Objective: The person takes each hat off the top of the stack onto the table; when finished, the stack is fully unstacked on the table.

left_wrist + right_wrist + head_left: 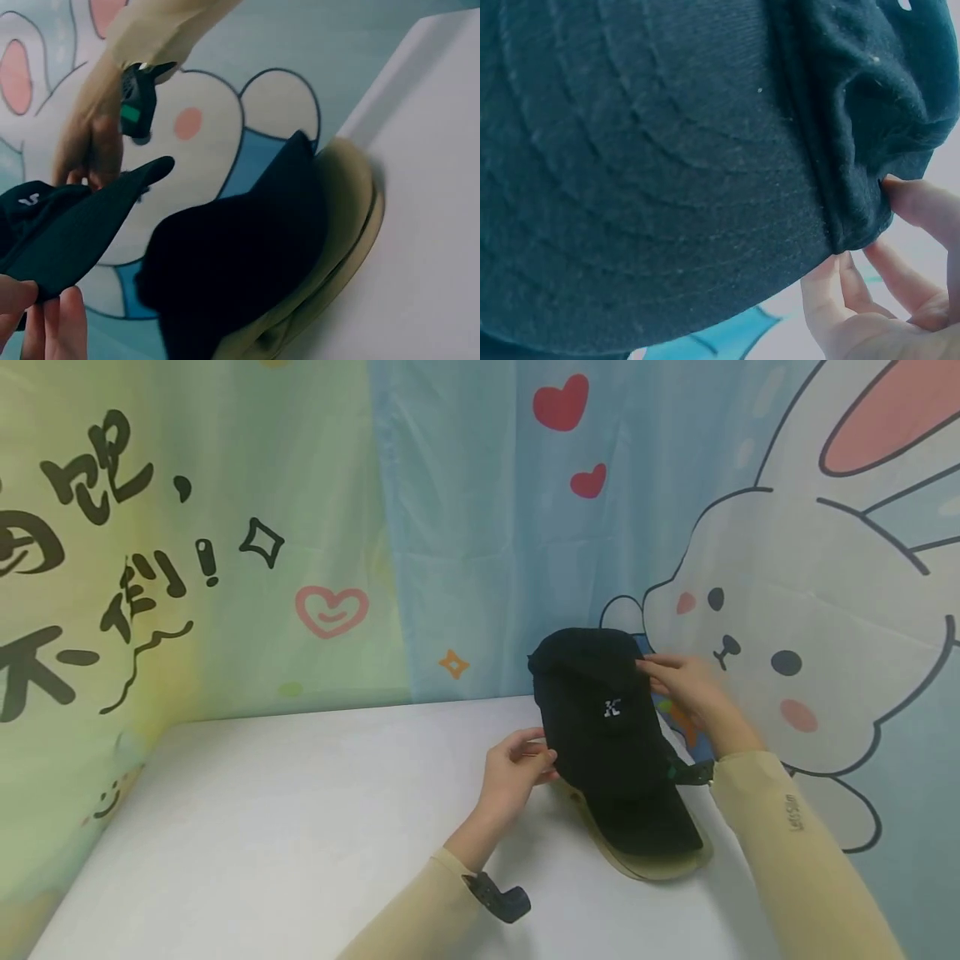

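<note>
A black baseball cap (592,672) with a small white emblem is held between both hands at the right side of the table. My left hand (513,772) pinches one edge of its brim between thumb and fingers, as the left wrist view also shows. On the opposite side, my right hand (686,685) grips the cap near where brim meets crown; in the right wrist view, the thumb presses the dark cloth. Beneath it lies a second dark cap (232,262), stacked on a tan cap (352,180). The held cap hides much of both in the head view.
The white table (300,827) stretches to the left of the caps. A printed curtain (465,527) with a rabbit and hearts hangs behind the table and along its right side, close to my right hand. Dark wrist cameras are strapped over both sleeves.
</note>
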`<state>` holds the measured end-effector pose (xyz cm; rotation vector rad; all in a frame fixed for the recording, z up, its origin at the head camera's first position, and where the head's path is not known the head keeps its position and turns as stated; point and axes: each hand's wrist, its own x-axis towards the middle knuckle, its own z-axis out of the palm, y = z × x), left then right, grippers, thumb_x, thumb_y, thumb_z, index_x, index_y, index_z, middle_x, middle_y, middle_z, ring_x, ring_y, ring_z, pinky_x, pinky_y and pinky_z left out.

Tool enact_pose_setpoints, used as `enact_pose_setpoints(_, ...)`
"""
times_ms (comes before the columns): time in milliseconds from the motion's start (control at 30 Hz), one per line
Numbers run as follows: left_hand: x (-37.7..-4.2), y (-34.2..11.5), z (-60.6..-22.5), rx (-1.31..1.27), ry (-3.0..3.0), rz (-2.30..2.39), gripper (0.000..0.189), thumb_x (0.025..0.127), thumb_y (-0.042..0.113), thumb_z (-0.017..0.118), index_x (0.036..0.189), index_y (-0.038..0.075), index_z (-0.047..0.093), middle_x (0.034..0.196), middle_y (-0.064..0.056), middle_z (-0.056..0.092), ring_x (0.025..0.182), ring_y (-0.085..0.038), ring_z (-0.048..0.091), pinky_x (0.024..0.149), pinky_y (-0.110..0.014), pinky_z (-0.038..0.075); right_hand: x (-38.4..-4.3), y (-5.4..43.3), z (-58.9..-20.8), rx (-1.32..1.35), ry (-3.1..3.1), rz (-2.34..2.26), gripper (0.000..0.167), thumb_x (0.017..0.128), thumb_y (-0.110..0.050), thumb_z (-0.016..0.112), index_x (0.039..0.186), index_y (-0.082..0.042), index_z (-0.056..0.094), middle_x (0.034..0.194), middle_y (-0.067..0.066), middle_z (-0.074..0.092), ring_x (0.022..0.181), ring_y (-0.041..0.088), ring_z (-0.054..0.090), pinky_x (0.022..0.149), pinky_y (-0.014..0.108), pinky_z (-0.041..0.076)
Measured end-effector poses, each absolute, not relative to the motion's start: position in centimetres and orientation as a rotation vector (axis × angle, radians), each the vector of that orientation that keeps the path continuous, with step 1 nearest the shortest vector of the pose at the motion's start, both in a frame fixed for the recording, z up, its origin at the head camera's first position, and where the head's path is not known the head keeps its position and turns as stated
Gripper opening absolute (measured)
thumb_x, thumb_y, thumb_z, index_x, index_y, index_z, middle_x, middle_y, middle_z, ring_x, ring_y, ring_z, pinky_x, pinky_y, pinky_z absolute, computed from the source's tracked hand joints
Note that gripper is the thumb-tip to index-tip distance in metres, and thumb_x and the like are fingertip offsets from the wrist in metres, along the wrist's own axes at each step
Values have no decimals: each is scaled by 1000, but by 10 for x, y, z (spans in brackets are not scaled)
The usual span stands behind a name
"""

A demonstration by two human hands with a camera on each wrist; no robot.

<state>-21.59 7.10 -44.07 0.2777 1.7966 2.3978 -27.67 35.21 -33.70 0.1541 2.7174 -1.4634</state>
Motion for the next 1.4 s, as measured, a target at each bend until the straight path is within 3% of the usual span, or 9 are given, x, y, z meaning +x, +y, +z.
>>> enact_pose_setpoints(100,-218,57,-437,300,1824,2399,31,91,4,70,120,12,68,97,-11,68,81,-24,70,75,-36,61,-280,338,-336,148,2705,-1534,84,94,-55,59,150,3,34,154,27,29,137,45,35,116,60,19)
enact_pose_setpoints(267,-220,31,-430,305,1881,2371,32,92,8,71,123,13,67,100,-12,67,87,-25,70,78,-36,60,-286,312,-335,182,2666,-1672,76,95,-47,63,147,4,40,148,25,39,132,39,44,115,49,30)
enact_pose_setpoints(533,-221,-14,-418,335,1965,2337,33,93,10,70,126,9,65,107,-15,66,95,-27,69,81,-38,59,-296,272,-333,125,2540,-1864,69,94,-35,68,144,5,43,147,23,40,132,38,44,113,45,34)
enact_pose_setpoints(800,-219,-54,-409,289,2030,2328,33,92,9,71,124,9,66,109,-15,66,98,-28,68,82,-38,59,-302,233,-329,107,2461,-1966,62,93,-28,71,141,4,48,146,19,43,126,34,51,105,39,46)
enact_pose_setpoints(1400,-201,-140,-398,217,2194,2284,38,94,7,67,130,2,60,115,-20,60,104,-24,65,86,-37,58,-306,148,-336,85,2368,-1994,53,89,-27,76,131,0,59,132,12,54,111,28,60,105,40,46)
